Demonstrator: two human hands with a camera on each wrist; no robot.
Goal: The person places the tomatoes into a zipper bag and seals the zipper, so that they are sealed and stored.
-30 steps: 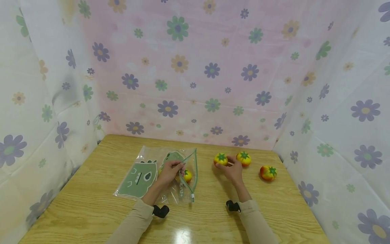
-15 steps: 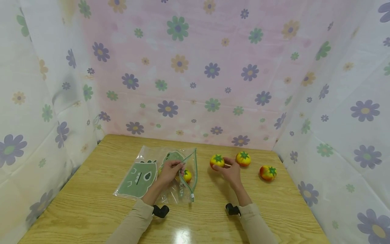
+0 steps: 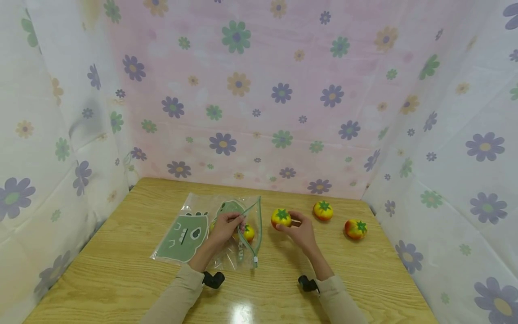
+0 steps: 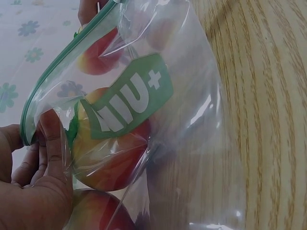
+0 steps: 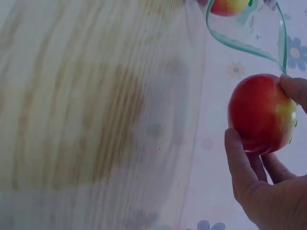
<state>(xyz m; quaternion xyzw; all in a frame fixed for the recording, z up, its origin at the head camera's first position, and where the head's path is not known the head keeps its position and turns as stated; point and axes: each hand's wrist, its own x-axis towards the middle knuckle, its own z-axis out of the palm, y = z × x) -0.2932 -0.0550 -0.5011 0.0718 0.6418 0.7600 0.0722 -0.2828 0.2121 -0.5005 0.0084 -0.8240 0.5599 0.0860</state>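
My left hand (image 3: 224, 229) pinches the green-edged mouth of a clear zip bag (image 3: 186, 238) printed with a green cartoon. The mouth gapes toward the right. Inside, yellow-red tomato-like fruits (image 4: 112, 158) show through the plastic, partly behind the green printed label. My right hand (image 3: 300, 229) grips another tomato-like fruit (image 3: 281, 218) between thumb and fingers, right of the bag's mouth. In the right wrist view this fruit (image 5: 261, 114) shows its red underside, held above the table, with the bag's green rim (image 5: 240, 45) just beyond it.
Two more tomato-like fruits, one at the back (image 3: 323, 210) and one farther right (image 3: 356, 229), sit on the wooden table (image 3: 283, 292). Flower-printed cloth (image 3: 259, 90) encloses the table at the back and both sides. A white slider (image 3: 256, 259) sits at the zip's near end.
My right hand has moved left with the fruit, away from the back fruit and closer to the bag's mouth. The left hand and bag have stayed in place.
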